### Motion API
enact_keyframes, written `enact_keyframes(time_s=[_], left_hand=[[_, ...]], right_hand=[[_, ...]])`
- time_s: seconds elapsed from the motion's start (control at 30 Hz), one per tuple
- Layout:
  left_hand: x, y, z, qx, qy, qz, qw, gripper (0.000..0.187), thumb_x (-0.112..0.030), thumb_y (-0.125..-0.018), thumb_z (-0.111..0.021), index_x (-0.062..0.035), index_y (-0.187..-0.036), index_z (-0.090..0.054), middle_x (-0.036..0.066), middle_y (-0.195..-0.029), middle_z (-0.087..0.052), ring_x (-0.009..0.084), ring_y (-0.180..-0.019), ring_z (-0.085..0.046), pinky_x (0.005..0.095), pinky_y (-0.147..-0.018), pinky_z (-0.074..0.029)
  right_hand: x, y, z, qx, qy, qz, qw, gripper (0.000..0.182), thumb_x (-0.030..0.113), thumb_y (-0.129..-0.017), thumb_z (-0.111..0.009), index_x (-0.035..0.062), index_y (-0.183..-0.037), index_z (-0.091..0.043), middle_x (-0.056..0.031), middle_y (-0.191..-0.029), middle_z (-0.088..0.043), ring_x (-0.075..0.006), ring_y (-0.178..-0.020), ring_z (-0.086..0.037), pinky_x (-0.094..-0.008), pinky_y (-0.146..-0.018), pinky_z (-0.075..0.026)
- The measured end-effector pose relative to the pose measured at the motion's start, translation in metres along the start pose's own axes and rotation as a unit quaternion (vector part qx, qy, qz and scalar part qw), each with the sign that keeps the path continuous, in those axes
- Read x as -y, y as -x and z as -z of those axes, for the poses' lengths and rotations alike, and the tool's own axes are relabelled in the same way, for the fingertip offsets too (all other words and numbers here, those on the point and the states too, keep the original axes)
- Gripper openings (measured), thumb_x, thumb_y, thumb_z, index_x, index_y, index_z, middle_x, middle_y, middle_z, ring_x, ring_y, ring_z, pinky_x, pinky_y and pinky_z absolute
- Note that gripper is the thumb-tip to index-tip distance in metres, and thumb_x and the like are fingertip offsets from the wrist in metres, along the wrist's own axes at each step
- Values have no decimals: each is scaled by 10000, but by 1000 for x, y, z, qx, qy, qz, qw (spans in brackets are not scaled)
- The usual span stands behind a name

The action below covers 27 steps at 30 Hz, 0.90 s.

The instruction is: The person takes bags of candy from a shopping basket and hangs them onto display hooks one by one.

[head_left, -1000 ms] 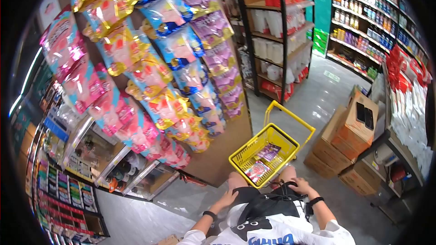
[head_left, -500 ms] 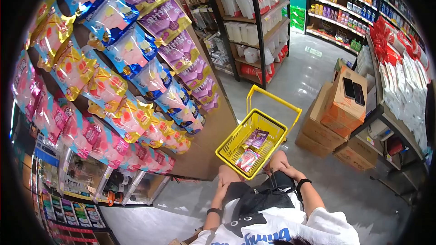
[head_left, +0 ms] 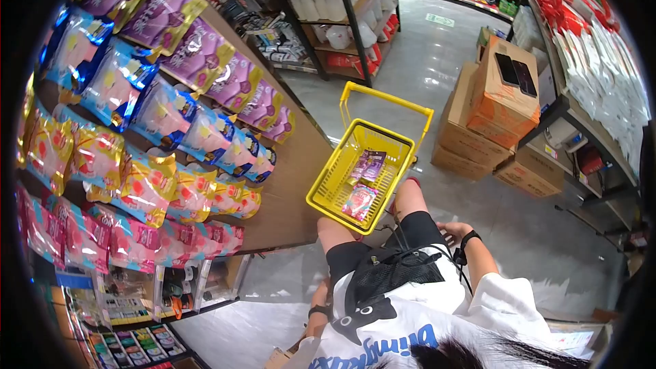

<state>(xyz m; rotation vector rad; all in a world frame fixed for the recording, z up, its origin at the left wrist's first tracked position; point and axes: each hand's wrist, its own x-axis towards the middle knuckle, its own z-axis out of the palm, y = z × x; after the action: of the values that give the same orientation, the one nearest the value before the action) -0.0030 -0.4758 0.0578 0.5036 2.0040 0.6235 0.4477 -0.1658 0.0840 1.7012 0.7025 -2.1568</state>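
A yellow shopping basket (head_left: 316,199) with a raised yellow handle (head_left: 393,99) stands in front of my legs. Inside lie a purple snack packet (head_left: 370,166) and a pink-and-blue snack packet (head_left: 360,202). My right hand (head_left: 451,233) hangs beside my right thigh, fingers apart and holding nothing. Low by my left hip is my left hand (head_left: 320,294); its fingers are too small and foreshortened to make out. Neither hand touches the basket. A black mesh bag (head_left: 396,273) lies across my lap.
Rows of hanging snack packets (head_left: 148,179) fill the display on the left. Stacked cardboard boxes (head_left: 502,102) with two phones (head_left: 516,74) on top stand right of the basket. A black-framed shelf (head_left: 348,17) is ahead; another shelf (head_left: 581,143) lines the right.
Both hands have come off my thighs, dropping outward to my sides. The view has shifted, so the basket appears higher and further left. The packets still lie in it.
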Motion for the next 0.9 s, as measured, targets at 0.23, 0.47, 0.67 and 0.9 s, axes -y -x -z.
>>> enact_keyframes(time_s=[0.23,0.47,0.67,0.9], left_hand=[[53,8,3,19,-49,50,997,491,-360,-891,-490,-15,-1240,-525,168,-1228,-559,292,-1113,-523,360,-915,-414],[71,-20,-5,41,-34,32,998,463,-358,-898,-468,-14,-1187,-582,172,-1159,-615,305,-1041,-579,371,-869,-444],[48,-19,-14,46,-77,20,996,454,-355,-896,-468,-13,-1166,-597,187,-1144,-624,320,-1036,-588,381,-855,-453],[36,1,-16,56,-136,26,989,447,-350,-889,-479,-13,-1157,-595,210,-1151,-612,342,-1063,-575,393,-853,-455]], right_hand=[[-81,-36,19,-148,-13,-55,987,525,429,-914,-491,107,-1327,-463,-162,-1249,-517,-346,-961,-566,-470,-835,-490],[-55,-42,15,-209,14,49,977,455,319,-907,-519,90,-1297,-469,-204,-1104,-596,-365,-896,-599,-493,-770,-523],[-12,-43,-9,-263,329,100,901,331,229,-850,-558,-5,-1073,-628,-243,-1078,-634,-373,-981,-631,-433,-704,-535],[-10,-52,-6,-291,438,182,831,294,212,-821,-568,-20,-978,-659,-280,-1063,-609,-422,-1054,-566,-455,-858,-471]])
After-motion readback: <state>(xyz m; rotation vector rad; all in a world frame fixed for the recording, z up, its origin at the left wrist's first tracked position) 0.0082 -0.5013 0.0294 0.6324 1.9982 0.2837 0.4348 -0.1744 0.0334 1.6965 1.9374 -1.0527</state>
